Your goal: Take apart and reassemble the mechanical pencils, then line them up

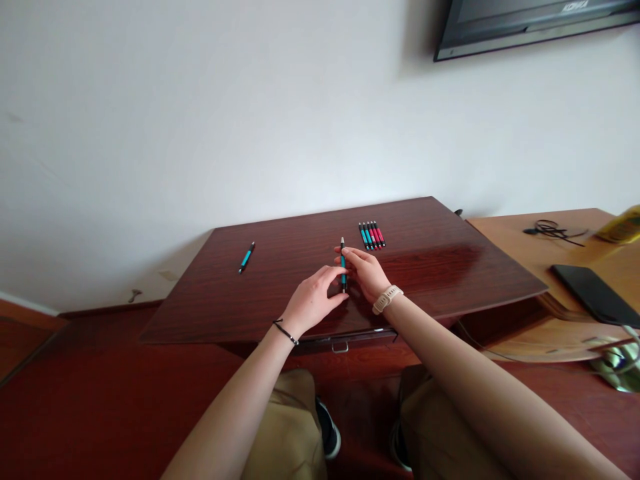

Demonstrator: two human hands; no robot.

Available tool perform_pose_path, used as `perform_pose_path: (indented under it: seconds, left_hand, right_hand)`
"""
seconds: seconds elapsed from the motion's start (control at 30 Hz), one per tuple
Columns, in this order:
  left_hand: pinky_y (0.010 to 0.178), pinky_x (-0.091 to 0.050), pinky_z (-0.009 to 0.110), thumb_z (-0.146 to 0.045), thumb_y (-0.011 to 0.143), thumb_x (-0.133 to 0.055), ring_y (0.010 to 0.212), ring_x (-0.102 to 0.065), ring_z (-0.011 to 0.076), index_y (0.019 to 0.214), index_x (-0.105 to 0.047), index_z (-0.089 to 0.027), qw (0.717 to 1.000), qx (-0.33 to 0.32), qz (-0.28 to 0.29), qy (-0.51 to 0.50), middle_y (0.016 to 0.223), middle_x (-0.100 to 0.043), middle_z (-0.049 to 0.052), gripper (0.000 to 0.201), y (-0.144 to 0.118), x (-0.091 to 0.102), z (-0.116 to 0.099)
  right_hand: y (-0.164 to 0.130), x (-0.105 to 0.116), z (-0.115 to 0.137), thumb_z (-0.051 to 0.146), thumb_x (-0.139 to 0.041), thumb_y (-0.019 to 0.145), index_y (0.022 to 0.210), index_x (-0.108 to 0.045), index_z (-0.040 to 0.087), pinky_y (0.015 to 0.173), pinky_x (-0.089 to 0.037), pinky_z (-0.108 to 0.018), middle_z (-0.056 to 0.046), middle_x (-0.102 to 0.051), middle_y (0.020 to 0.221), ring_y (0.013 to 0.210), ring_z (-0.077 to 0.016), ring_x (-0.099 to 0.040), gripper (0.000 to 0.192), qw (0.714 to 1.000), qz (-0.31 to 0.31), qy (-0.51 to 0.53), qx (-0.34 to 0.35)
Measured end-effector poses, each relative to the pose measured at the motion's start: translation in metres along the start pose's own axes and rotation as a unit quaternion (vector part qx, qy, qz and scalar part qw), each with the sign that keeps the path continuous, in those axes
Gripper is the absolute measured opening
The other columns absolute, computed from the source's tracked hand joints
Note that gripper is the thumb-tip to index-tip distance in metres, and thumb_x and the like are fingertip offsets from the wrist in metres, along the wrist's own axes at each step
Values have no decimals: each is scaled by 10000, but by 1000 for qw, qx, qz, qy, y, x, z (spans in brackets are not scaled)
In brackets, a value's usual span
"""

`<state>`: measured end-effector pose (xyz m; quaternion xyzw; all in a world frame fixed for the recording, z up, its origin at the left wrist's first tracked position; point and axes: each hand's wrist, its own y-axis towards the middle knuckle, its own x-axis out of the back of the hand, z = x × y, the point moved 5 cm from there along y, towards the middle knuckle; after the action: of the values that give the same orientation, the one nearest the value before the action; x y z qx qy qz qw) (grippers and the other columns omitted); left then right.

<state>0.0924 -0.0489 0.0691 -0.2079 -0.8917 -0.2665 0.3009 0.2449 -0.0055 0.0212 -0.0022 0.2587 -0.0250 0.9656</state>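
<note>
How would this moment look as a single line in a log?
left hand: on teal pen | right hand: holds pen | lone pen: left | pen row: behind

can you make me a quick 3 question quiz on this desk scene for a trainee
1. True or false: both hands hold one teal pen.
2. Where does the single teal pen lie? A) left of the hands B) on the tan desk C) on the floor
3. Which colours show in the pen group at the back of the dark table?

Key:
1. True; left hand and right hand grip it.
2. A
3. Teal and red.
</note>
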Motion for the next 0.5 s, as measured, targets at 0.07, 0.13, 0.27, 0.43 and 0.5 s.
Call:
perform_pose_path:
  seconds: [0.07,0.13,0.27,0.43,0.5]
  left_hand:
    - [957,-600,372,-212,890,-817,1088,-742,252,1284,-726,-315,1000,0,-1,21,1297,-742,55,417,2,-1,-2]
    - [957,-591,365,-200,919,-775,1064,-748,240,1234,-712,-295,999,17,-7,49,1254,-759,45,335,4,-3,-3]
    - [868,-567,329,-199,953,-712,906,-759,223,990,-703,-257,990,111,-38,80,1013,-798,25,70,8,-4,6]
    - [825,-531,321,-313,954,-719,850,-743,233,865,-741,-235,983,180,-4,41,909,-801,40,120,8,-10,23]
    - [816,-523,317,-335,941,-736,852,-739,233,880,-756,-231,982,187,14,20,912,-804,43,122,8,-14,27]
  right_hand:
    - [1,-1,-2,588,-929,707,1047,-832,200,650,-562,-282,-45,-791,892,754,-170,-689,524,1000,5,-4,-1]
    - [2,-1,-3,586,-917,720,1080,-830,190,678,-562,-283,-47,-790,907,753,-164,-685,542,1000,6,-12,-6]
    - [3,0,-4,598,-885,740,1084,-830,189,721,-535,-272,-55,-794,930,809,-165,-692,537,999,-4,-37,-5]
    - [4,4,-3,611,-868,753,1104,-823,202,704,-497,-266,-59,-798,948,843,-174,-685,541,998,-15,-57,11]
    - [5,5,-2,622,-865,748,1104,-818,201,708,-497,-267,-55,-796,944,844,-174,-681,554,998,-19,-56,16]
